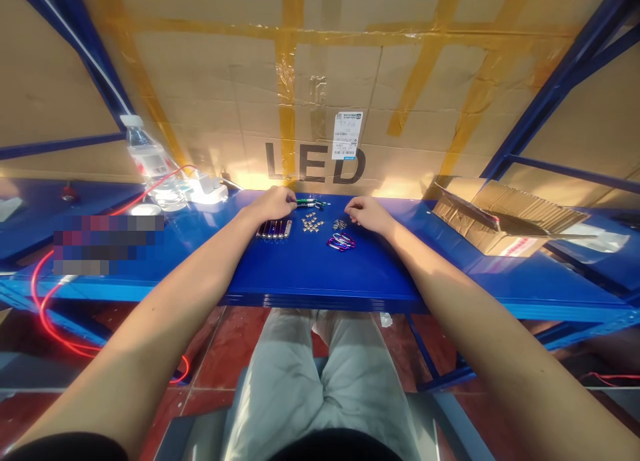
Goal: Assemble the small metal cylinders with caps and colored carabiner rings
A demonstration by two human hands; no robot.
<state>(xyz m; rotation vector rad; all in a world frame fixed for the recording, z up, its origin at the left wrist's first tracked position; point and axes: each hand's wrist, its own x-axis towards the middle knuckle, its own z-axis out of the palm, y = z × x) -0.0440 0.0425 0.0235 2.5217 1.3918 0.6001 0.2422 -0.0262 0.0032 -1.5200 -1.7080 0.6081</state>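
Several small metal pieces (pixel 340 225) beside narrow right fingers (pixel 354 208), left fingers (pixel 287 196) likewise; holdings unclear

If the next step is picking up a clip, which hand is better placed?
Likely the right hand: it is closer to the clips, just beyond them and to their right. The left hand is farther off, by the row of tubes.

forearms stretched forward (pixel 193 294) | left hand (pixel 276 203): fingers curled | right hand (pixel 370 214): fingers bent inward
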